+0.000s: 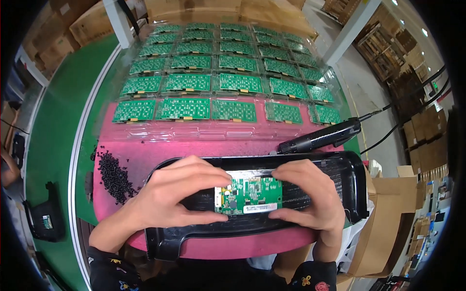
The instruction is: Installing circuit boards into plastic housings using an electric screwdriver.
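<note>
A green circuit board (250,195) with a white label strip lies over the middle of a long black plastic housing (199,237). My left hand (177,194) grips the board's left end, thumb at the near corner and fingers at the far one. At the opposite end, my right hand (310,194) holds the board the same way. The housing rests hollow side up across the near part of a pink work surface (233,148). Whether the board touches the housing floor I cannot tell.
Clear plastic trays (213,132) with rows of green boards (184,108) fill the far side. A black electric screwdriver (323,137) lies right of centre, its cable running right. Small black screws (114,177) are heaped at left. An open cardboard box (388,218) stands at right.
</note>
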`<state>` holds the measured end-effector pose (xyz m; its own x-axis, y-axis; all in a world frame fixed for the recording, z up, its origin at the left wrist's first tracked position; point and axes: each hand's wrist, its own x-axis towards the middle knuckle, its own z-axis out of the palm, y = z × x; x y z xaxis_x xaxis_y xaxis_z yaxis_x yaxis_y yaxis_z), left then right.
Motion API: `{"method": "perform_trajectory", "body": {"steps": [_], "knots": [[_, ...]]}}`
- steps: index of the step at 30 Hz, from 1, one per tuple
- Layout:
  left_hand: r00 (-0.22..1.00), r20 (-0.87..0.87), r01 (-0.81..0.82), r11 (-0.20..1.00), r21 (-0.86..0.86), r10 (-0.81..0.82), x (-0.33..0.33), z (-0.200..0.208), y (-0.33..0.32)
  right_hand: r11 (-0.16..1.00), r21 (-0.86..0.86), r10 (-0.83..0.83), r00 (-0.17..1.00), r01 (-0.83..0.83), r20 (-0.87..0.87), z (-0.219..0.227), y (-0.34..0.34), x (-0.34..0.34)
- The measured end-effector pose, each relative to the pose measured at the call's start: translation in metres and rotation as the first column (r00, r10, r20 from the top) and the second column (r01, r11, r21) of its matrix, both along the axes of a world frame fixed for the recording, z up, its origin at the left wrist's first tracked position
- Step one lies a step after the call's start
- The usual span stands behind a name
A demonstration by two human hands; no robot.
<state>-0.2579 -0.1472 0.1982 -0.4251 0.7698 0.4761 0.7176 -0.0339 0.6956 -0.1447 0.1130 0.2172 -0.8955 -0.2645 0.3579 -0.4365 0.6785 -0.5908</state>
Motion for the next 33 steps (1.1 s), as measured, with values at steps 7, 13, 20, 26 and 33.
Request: {"method": "perform_trajectory", "body": {"steps": [7,13,20,26,33], "knots": [[1.000,0.017,0.007,0.945,-0.326,-0.002,0.007,-0.008,0.004,0.984,0.177,-0.014,0.986,-0.016,0.169,-0.012,0.000,-0.002],[0.998,-0.063,-0.024,0.903,-0.429,-0.004,0.009,-0.005,0.008,0.972,0.234,-0.029,0.968,-0.030,0.249,-0.015,-0.002,-0.001],[0.998,-0.062,-0.028,0.892,-0.451,0.000,0.011,-0.005,0.009,0.978,0.208,-0.059,0.963,0.003,0.264,-0.017,-0.003,0.001],[0.997,-0.069,-0.015,0.888,-0.460,-0.018,0.009,-0.005,0.007,0.978,0.209,-0.042,0.963,-0.015,0.266,-0.015,-0.004,0.001],[0.998,-0.061,-0.010,0.869,-0.495,-0.023,0.008,-0.008,0.003,0.982,0.189,-0.026,0.964,-0.025,0.265,-0.016,-0.009,-0.004]]}}
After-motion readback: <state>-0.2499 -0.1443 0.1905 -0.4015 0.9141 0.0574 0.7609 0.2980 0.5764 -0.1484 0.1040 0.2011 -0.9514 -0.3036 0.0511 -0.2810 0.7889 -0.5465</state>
